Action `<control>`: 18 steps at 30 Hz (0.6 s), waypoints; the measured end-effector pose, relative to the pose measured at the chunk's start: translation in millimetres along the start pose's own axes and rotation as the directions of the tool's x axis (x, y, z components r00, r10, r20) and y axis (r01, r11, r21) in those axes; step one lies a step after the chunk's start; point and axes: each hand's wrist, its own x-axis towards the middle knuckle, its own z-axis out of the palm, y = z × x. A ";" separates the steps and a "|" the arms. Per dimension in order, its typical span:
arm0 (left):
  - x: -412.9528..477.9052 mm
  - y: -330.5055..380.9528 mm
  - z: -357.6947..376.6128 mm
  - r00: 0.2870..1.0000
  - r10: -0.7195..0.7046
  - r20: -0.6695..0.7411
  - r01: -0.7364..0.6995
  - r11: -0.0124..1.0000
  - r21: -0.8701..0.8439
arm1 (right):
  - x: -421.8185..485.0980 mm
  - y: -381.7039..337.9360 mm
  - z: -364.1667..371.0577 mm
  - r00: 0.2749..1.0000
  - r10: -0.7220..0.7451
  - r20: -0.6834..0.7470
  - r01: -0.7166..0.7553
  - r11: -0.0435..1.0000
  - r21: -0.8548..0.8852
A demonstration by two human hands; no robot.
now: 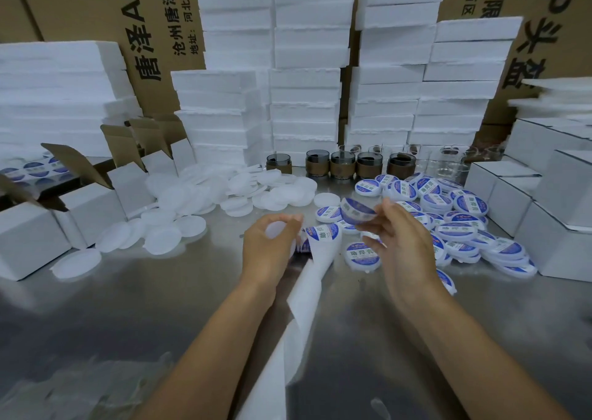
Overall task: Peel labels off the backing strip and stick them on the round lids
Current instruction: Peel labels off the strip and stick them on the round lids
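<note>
My left hand (267,249) grips a plain white round lid (276,230) together with the top of the white backing strip (304,294), which trails down toward me. One blue-and-white label (323,232) still sits on the strip beside that hand. My right hand (400,243) pinches a peeled round label (356,212) by its edge, held in the air between both hands. Plain white lids (198,202) lie heaped to the left. Labelled lids (461,224) pile up to the right.
A steel table (160,291) carries everything. Open white cartons (93,202) stand at left, closed white boxes (551,221) at right. Dark glass jars (342,163) and clear glasses (448,160) line the back, before stacked foam slabs (304,67) and cardboard boxes.
</note>
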 end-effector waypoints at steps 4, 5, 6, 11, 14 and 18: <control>4.9 9.8 -2.5 0.994 0.054 -0.090 -0.068 0.985 -0.158 | -2.9 -2.4 0.9 0.986 0.059 0.159 -0.077 0.991 0.110; 4.6 12.0 -1.9 0.997 0.039 -0.059 -0.051 0.975 -0.215 | -4.7 -3.7 2.3 0.979 0.070 0.191 -0.094 0.988 0.120; 2.8 14.9 -0.8 1.000 0.011 0.001 -0.011 0.960 -0.280 | -5.6 -3.3 2.6 0.972 0.076 0.223 -0.104 0.988 0.117; -8.2 18.4 5.1 0.936 -0.100 0.337 0.225 0.908 -0.353 | -13.0 0.3 9.1 0.943 0.103 0.316 -0.116 0.993 0.021; -11.3 16.1 8.1 0.884 -0.117 0.453 0.308 0.875 -0.374 | -15.3 5.4 11.7 0.946 0.105 0.307 -0.105 0.994 -0.017; -11.9 14.0 10.4 0.860 -0.107 0.499 0.347 0.840 -0.417 | -17.2 8.3 15.5 0.962 0.105 0.253 -0.091 0.994 -0.068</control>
